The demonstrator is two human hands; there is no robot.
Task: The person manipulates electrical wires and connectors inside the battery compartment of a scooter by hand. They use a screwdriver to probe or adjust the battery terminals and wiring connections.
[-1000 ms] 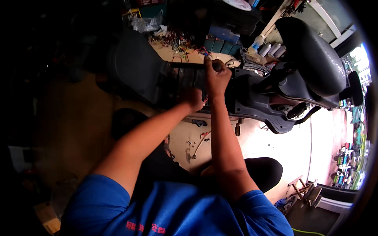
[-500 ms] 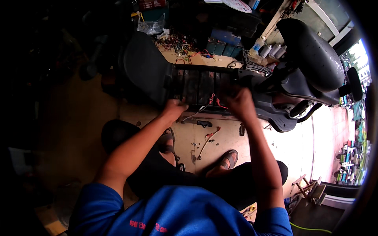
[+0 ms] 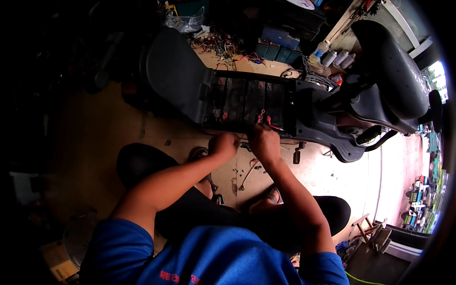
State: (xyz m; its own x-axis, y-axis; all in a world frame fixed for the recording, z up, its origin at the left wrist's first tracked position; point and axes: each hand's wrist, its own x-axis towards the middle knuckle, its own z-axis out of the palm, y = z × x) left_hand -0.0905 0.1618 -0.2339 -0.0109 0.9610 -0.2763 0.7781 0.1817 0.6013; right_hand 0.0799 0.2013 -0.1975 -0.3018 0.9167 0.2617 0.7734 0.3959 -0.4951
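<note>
Several dark batteries (image 3: 255,97) sit in the open floor bay of a black electric scooter (image 3: 311,109), their small terminals showing reddish. Two red-ended leads reach the bay's near edge: a cable (image 3: 261,115) and, just right of it, a red wire (image 3: 270,122). My right hand (image 3: 265,144) is closed on the first cable below its red end. Close by on the left, my left hand (image 3: 225,145) is pinched at the same cable, just in front of the bay. The fingers hide most of the cable's length.
Under my arms, a loose pale cable (image 3: 249,175) lies on the floor among small scraps. Tangled wires (image 3: 223,47), more batteries (image 3: 275,51) and spray cans (image 3: 338,57) stand beyond the scooter. Its seat (image 3: 387,71) rises at the right. A small wooden stool (image 3: 373,232) is lower right.
My right hand has come down and left from above the batteries to the cable at the near edge. My left hand has shifted right and slightly nearer me. The view has moved a little.
</note>
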